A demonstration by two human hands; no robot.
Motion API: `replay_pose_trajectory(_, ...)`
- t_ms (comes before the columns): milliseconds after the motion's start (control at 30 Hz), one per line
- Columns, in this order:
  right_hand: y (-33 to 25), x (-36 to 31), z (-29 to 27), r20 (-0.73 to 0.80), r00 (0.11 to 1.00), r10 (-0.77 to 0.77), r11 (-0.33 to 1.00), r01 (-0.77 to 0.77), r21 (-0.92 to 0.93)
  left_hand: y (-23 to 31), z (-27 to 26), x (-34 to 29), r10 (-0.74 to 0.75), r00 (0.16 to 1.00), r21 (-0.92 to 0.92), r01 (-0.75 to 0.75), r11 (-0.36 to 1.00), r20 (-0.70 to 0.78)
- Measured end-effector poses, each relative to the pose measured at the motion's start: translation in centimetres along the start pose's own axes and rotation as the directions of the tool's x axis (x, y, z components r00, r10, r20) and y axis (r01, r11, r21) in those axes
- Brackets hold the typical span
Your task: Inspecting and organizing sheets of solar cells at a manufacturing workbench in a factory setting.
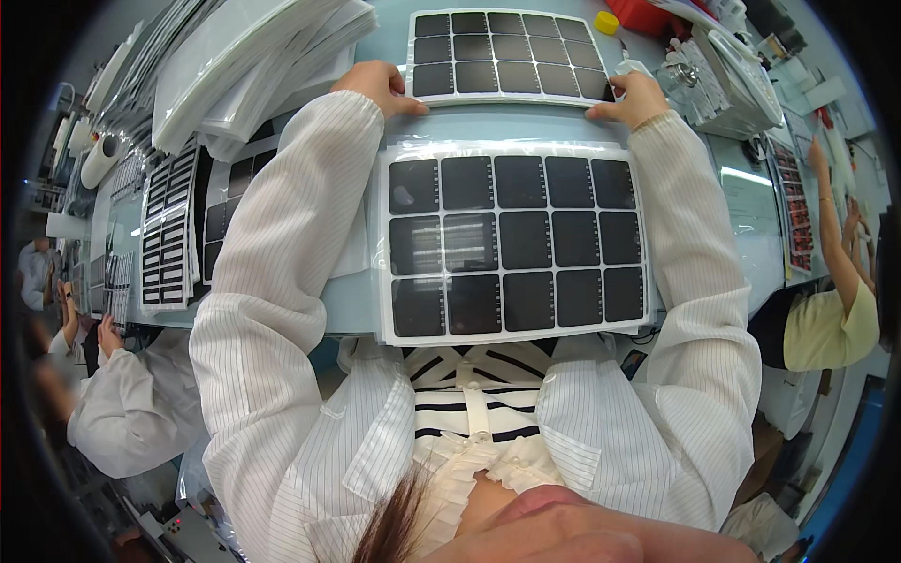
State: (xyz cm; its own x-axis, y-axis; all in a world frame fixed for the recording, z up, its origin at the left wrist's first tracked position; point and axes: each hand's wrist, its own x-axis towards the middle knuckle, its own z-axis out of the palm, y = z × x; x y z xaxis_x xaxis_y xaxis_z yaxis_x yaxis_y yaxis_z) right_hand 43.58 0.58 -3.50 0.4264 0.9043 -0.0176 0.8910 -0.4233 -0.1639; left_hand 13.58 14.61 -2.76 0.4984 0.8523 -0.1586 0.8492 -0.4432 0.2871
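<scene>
A white sheet stack (507, 101) with rows of dark rectangular panels lies at the far side of the table. My left hand (380, 89) grips its left side near the front corner, thumb along the near edge. At the opposite corner, my right hand (638, 99) holds it the same way, with the fingers partly hidden. Between my forearms, close to my body, rests a second stack of panel sheets (497, 213). Clear film shows along its edges, and its dark panels reflect light. Neither hand touches this nearer stack.
A tall pile of white sheets (239, 70) leans at the far left, with black-and-white patterned sheets (169, 230) below it. A yellow cap (606, 22), a red container (648, 13) and a grey-white box (727, 84) stand at the far right. Co-workers (136, 403) sit on both sides.
</scene>
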Motion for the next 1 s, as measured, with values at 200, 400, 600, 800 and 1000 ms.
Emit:
replay_pose_trajectory(200, 0.1, 0.0, 0.1, -0.003, 1.0, -0.029, 1.0, 0.029, -0.005, -0.7, -0.1, -1.4, -0.009, 0.998, -0.034, 0.007, 0.999, -0.067)
replay_pose_trajectory(400, 2.3, -1.7, -3.0, -0.35, 0.914, -0.205, 0.91, 0.31, 0.277, -1.3, -3.3, -6.3, 0.131, 0.99, -0.024, -0.13, 0.991, 0.06)
replay_pose_trajectory(600, -5.3, -8.9, -6.9, -0.399, 0.779, -0.484, 0.701, 0.618, 0.356, -3.9, -0.4, -10.5, 0.386, 0.921, -0.091, -0.388, 0.917, -0.043)
replay_pose_trajectory(800, -12.7, -12.4, -4.6, -0.261, 0.679, -0.687, 0.587, 0.729, 0.352, -3.9, 0.4, -11.5, 0.306, 0.941, -0.221, -0.332, 0.917, -0.145)
replay_pose_trajectory(1000, -16.2, -10.6, 0.8, -0.189, 0.642, -0.743, 0.582, 0.759, 0.292, -4.0, 1.0, -11.8, 0.312, 0.932, -0.215, -0.349, 0.912, -0.187)
